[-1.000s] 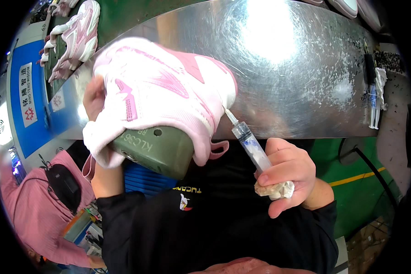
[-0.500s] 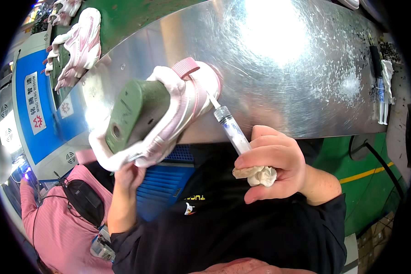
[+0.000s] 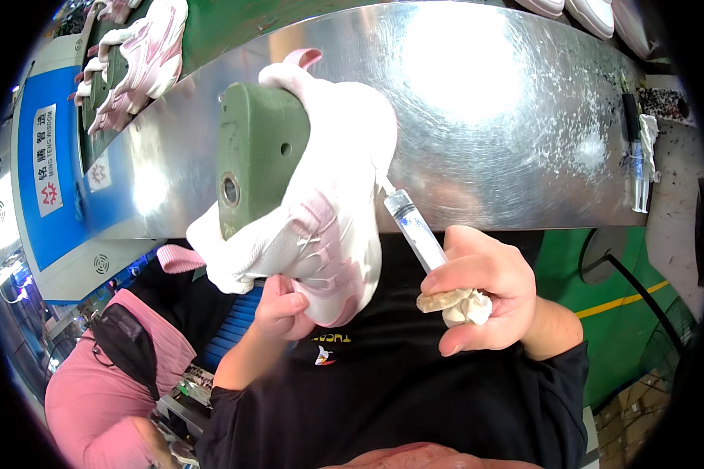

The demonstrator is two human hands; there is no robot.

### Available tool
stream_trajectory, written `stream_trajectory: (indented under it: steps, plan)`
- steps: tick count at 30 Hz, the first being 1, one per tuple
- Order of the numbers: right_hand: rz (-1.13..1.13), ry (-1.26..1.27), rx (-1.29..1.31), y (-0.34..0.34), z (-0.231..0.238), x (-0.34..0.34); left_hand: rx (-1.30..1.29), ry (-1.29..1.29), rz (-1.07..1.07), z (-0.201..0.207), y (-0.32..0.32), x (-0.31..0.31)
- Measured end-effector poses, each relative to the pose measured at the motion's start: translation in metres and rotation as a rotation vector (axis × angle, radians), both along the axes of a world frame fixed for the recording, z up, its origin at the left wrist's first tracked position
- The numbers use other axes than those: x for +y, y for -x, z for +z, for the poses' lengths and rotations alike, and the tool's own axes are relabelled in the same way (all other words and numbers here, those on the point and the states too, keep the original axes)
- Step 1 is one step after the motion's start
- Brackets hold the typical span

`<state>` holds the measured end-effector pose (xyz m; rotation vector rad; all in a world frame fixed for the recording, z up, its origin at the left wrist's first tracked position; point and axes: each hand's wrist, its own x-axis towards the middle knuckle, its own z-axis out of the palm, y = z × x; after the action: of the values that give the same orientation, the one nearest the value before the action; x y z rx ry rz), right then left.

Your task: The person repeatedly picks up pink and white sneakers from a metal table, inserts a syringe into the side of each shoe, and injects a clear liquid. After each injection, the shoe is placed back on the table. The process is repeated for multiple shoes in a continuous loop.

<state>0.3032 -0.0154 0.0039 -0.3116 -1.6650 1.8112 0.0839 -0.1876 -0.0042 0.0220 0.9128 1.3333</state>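
A white and pink sneaker (image 3: 332,227) is held up in front of me, its toe tilted down toward my body. A green shoe last (image 3: 252,144) with a round metal-rimmed hole fills its opening. My left hand (image 3: 281,311) is closed on the lower part of the sneaker. My right hand (image 3: 489,293) grips a clear syringe (image 3: 418,233) with a dark plunger seal; its tip meets the sneaker's right side, though I cannot tell whether it touches. Also in the right hand is a crumpled whitish cloth or paper (image 3: 465,306) with a tan piece beside it.
A shiny metal table (image 3: 477,187) spans the front, with white scuffs at right. Another syringe (image 3: 640,184) and a black-handled tool (image 3: 630,117) lie at its right end. More pink-white sneakers (image 3: 152,59) stand far left. A co-worker in a pink top (image 3: 105,375) is at lower left.
The sneaker has been turned so its toe points down toward me and its side faces up. My left hand has moved right with it; the syringe has shifted slightly right and down.
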Motion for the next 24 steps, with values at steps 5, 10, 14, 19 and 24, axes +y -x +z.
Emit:
stream_trajectory:
  steps: [5, 10, 14, 19, 24]
  plan:
    - [0.074, -0.023, -0.019, 0.000, 0.018, 0.005, -0.093, 0.028, -0.110, 0.001, -0.005, 0.012]
    - [0.167, 0.022, -0.059, -0.008, 0.035, 0.007, -0.285, -0.025, -0.147, -0.006, -0.012, 0.019]
    - [0.259, 0.052, -0.101, -0.023, 0.053, 0.009, -0.271, 0.069, -0.198, 0.000, -0.020, 0.032]
    - [0.274, 0.056, -0.191, -0.037, 0.080, 0.009, -0.360, -0.021, -0.268, -0.007, -0.030, 0.037]
    - [0.293, -0.021, -0.295, -0.046, 0.106, 0.012, -0.462, -0.185, -0.300, -0.015, -0.040, 0.045]
